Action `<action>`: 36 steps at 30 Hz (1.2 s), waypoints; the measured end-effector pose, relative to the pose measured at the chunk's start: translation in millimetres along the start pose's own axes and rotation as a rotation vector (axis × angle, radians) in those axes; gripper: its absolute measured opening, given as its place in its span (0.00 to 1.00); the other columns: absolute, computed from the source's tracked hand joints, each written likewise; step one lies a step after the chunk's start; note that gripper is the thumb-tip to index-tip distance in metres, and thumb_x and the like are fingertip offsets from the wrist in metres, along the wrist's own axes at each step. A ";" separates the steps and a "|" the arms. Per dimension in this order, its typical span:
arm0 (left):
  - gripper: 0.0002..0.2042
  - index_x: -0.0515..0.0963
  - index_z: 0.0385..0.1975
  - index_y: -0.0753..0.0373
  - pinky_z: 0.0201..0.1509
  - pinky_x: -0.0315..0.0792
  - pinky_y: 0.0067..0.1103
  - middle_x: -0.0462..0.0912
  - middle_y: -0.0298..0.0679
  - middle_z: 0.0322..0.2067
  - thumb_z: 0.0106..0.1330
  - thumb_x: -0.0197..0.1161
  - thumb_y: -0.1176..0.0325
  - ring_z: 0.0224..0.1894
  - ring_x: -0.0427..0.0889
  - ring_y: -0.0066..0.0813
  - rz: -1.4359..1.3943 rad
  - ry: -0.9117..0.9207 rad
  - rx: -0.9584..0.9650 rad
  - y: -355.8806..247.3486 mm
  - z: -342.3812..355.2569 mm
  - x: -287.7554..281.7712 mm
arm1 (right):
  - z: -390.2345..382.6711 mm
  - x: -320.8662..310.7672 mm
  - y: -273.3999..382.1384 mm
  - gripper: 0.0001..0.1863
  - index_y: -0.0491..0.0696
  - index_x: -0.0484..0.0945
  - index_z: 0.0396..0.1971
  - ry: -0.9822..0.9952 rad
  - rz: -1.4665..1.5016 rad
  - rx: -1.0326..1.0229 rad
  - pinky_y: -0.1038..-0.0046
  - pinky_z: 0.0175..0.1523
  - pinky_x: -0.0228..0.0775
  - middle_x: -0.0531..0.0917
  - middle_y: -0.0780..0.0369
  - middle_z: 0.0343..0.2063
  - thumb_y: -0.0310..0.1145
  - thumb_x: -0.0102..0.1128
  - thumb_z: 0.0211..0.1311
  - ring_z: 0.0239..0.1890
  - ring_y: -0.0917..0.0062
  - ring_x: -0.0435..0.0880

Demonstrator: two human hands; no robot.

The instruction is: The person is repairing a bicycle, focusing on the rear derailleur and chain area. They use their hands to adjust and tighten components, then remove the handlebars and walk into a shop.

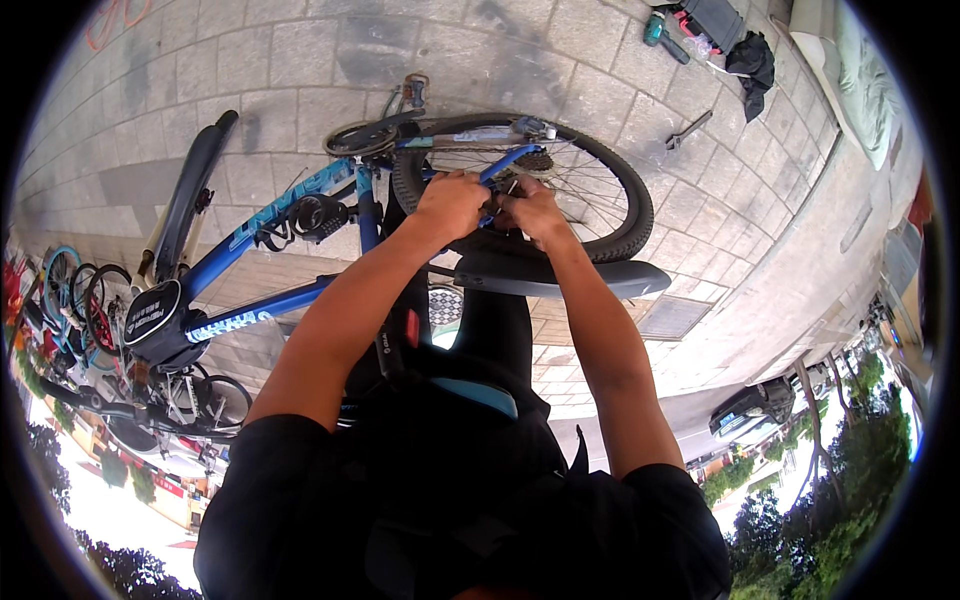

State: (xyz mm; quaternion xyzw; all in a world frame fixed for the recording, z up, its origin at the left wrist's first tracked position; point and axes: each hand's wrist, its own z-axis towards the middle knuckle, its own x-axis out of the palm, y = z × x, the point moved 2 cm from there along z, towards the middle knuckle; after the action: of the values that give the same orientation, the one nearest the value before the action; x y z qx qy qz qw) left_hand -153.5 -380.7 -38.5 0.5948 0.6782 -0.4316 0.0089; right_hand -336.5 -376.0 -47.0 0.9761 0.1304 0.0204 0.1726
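Observation:
A blue bicycle (218, 262) stands before me, its rear wheel (640, 190) on my right and its chain and crank to the far side. Both my hands meet at the blue frame stays beside the rear wheel. My left hand (456, 203) is closed around a dark part by the stay, which its fingers mostly hide. Just to the right, my right hand (533, 213) pinches with thumb and fingers at a small part there, too small to name. A black rear mudguard (570, 278) lies along the near side of the wheel.
A wrench (689, 130) lies on the paving to the right of the wheel. Farther off are a green and black power drill (665, 38), an open dark tool case (708, 22) and a black bag (752, 72). Several bicycles (95, 310) stand at the left.

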 end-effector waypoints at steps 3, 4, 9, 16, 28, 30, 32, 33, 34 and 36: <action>0.12 0.88 0.45 0.56 0.61 0.76 0.36 0.87 0.43 0.48 0.64 0.65 0.65 0.55 0.84 0.45 -0.275 -0.026 -0.141 9.9 -0.8 -5.3 | -3.8 2.3 2.5 0.11 0.38 0.76 0.42 0.009 -0.048 -0.024 0.68 0.32 0.84 0.87 0.55 0.31 0.24 0.65 0.64 0.27 0.72 0.89; 0.13 0.88 0.46 0.56 0.61 0.77 0.35 0.88 0.44 0.48 0.64 0.64 0.65 0.55 0.85 0.46 -0.394 -0.050 -0.203 15.8 -2.6 -5.8 | -4.6 2.3 2.3 0.10 0.38 0.76 0.42 0.013 -0.048 -0.035 0.67 0.32 0.84 0.87 0.55 0.30 0.25 0.65 0.63 0.27 0.73 0.89; 0.13 0.86 0.49 0.61 0.54 0.79 0.30 0.89 0.47 0.43 0.71 0.62 0.65 0.46 0.89 0.41 -0.725 -0.217 -0.334 35.0 -5.4 5.1 | -5.5 11.9 -9.7 0.11 0.39 0.78 0.41 -0.097 -0.597 -0.538 0.62 0.44 0.83 0.88 0.50 0.33 0.25 0.63 0.60 0.35 0.61 0.90; 0.13 0.86 0.49 0.64 0.48 0.79 0.28 0.89 0.47 0.38 0.72 0.61 0.65 0.39 0.87 0.33 -0.759 -0.344 -0.386 49.1 -2.2 20.8 | -79.9 50.0 26.5 0.12 0.42 0.82 0.40 0.129 -1.452 -0.962 0.60 0.60 0.74 0.86 0.53 0.35 0.26 0.61 0.55 0.43 0.62 0.88; 0.14 0.86 0.49 0.62 0.57 0.79 0.36 0.88 0.54 0.45 0.71 0.60 0.62 0.50 0.87 0.53 -0.739 -0.388 -0.368 39.3 -1.5 12.9 | -47.0 30.9 31.1 0.09 0.47 0.85 0.38 0.389 -1.491 -0.917 0.59 0.52 0.79 0.86 0.57 0.36 0.31 0.61 0.60 0.44 0.63 0.89; 0.15 0.86 0.48 0.62 0.56 0.79 0.37 0.87 0.56 0.45 0.70 0.59 0.62 0.50 0.87 0.54 -0.785 -0.372 -0.403 35.9 -5.8 14.4 | -48.0 30.7 35.1 0.09 0.47 0.85 0.37 0.429 -1.547 -1.006 0.60 0.51 0.79 0.86 0.58 0.36 0.30 0.61 0.58 0.42 0.63 0.88; 0.15 0.86 0.49 0.62 0.56 0.79 0.36 0.87 0.57 0.45 0.70 0.59 0.63 0.50 0.86 0.54 -0.778 -0.366 -0.407 39.5 -2.7 17.1 | -40.3 32.9 35.0 0.09 0.47 0.84 0.37 0.397 -1.505 -1.003 0.62 0.49 0.78 0.85 0.59 0.36 0.30 0.62 0.56 0.42 0.63 0.88; 0.15 0.86 0.49 0.61 0.56 0.79 0.37 0.87 0.57 0.44 0.70 0.59 0.63 0.50 0.86 0.55 -0.787 -0.348 -0.406 36.9 -2.6 12.6 | -36.2 33.8 35.5 0.11 0.46 0.84 0.39 0.392 -1.474 -0.958 0.61 0.49 0.78 0.85 0.59 0.37 0.30 0.63 0.54 0.42 0.62 0.87; 0.15 0.86 0.49 0.61 0.56 0.79 0.36 0.87 0.57 0.44 0.70 0.59 0.63 0.50 0.87 0.55 -0.789 -0.361 -0.407 37.5 -3.4 14.7 | -35.7 35.2 34.8 0.14 0.46 0.83 0.41 0.386 -1.443 -0.912 0.61 0.50 0.78 0.84 0.59 0.38 0.31 0.64 0.53 0.43 0.62 0.86; 0.15 0.86 0.49 0.61 0.56 0.79 0.36 0.88 0.56 0.44 0.69 0.59 0.63 0.49 0.87 0.55 -0.786 -0.395 -0.405 40.4 -3.5 14.6 | -43.0 37.8 35.1 0.12 0.45 0.83 0.38 0.424 -1.451 -0.951 0.61 0.49 0.78 0.84 0.58 0.38 0.30 0.63 0.53 0.41 0.61 0.86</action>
State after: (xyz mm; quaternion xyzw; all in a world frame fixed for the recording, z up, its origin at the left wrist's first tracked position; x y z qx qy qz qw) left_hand -123.1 -370.2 -67.2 0.1865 0.9073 -0.3662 0.0891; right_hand -295.0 -383.6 5.2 0.4542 0.7231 0.1382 0.5017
